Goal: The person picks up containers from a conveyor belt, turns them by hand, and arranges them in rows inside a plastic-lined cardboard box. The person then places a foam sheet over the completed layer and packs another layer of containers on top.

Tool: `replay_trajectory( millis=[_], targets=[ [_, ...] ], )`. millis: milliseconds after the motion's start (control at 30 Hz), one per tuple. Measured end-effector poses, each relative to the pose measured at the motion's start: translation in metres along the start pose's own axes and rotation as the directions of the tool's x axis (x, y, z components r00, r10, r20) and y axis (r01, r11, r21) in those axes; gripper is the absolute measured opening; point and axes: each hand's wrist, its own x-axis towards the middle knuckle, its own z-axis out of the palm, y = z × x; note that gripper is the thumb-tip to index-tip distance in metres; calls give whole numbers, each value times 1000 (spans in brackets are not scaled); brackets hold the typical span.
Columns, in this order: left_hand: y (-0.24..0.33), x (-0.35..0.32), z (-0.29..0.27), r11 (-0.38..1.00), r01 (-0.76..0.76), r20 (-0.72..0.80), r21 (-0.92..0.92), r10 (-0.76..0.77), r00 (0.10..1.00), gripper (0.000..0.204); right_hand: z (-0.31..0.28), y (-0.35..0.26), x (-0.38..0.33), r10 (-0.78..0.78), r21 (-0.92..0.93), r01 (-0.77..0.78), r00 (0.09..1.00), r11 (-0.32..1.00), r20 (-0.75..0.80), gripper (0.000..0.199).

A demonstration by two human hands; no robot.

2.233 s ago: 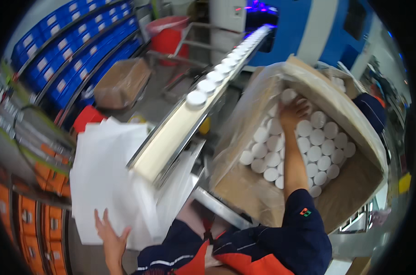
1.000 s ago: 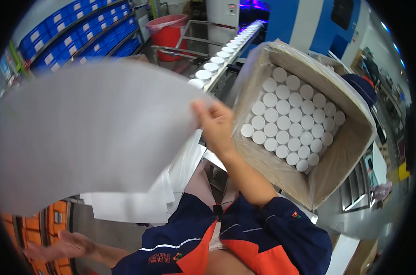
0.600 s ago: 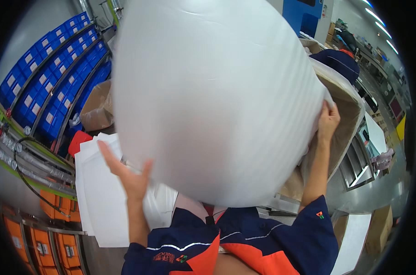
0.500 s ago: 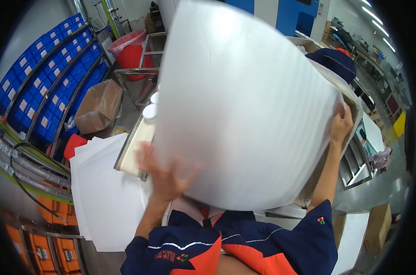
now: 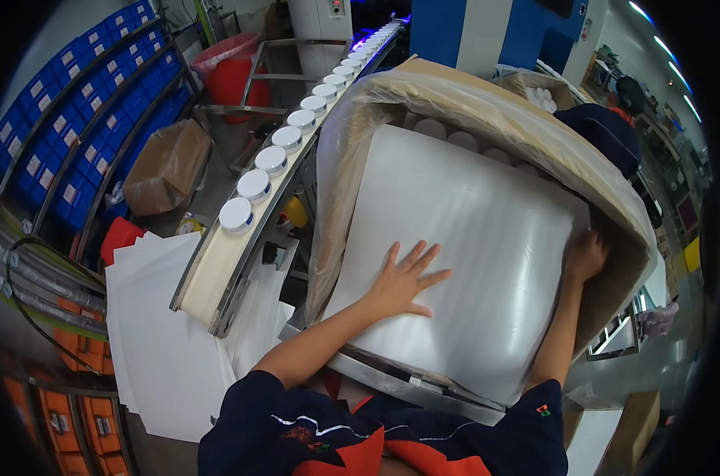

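Observation:
A large, slightly glossy white sheet (image 5: 471, 214) lies inside a cardboard box (image 5: 625, 289) lined with clear plastic. My left hand (image 5: 407, 282) presses flat on the sheet with its fingers spread. At the sheet's right edge, my right hand (image 5: 586, 255) is closed on the edge beside the box wall, its fingertips partly hidden. Several round white lids (image 5: 425, 128) show in the box beyond the sheet's far edge; what lies under the sheet is hidden.
Left of the box, a conveyor (image 5: 205, 278) carries a row of white-lidded jars (image 5: 253, 186). White sheets (image 5: 165, 333) are stacked beside it. Blue bins (image 5: 66, 143) line a rack at far left, with orange bins (image 5: 98, 416) below. A co-worker's dark cap (image 5: 602, 131) shows beyond the box.
The white sheet, held up before, has come down into the box, uncovering the conveyor and jars. My left hand has moved right and onto the sheet; my right hand went down with its edge.

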Motion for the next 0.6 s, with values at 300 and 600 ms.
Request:
replay_trajectory(
  millis=[300, 600],
  targets=[
    [-21, 106, 83, 999, -20, -73, 36, 23, 997, 106, 105, 135, -9, -58, -149, 70, 995, 986, 80, 54],
    [-51, 104, 89, 977, 190, -162, 100, -172, 972, 123, -81, -125, -114, -142, 51, 248, 364, 968, 920, 124]
  ],
)
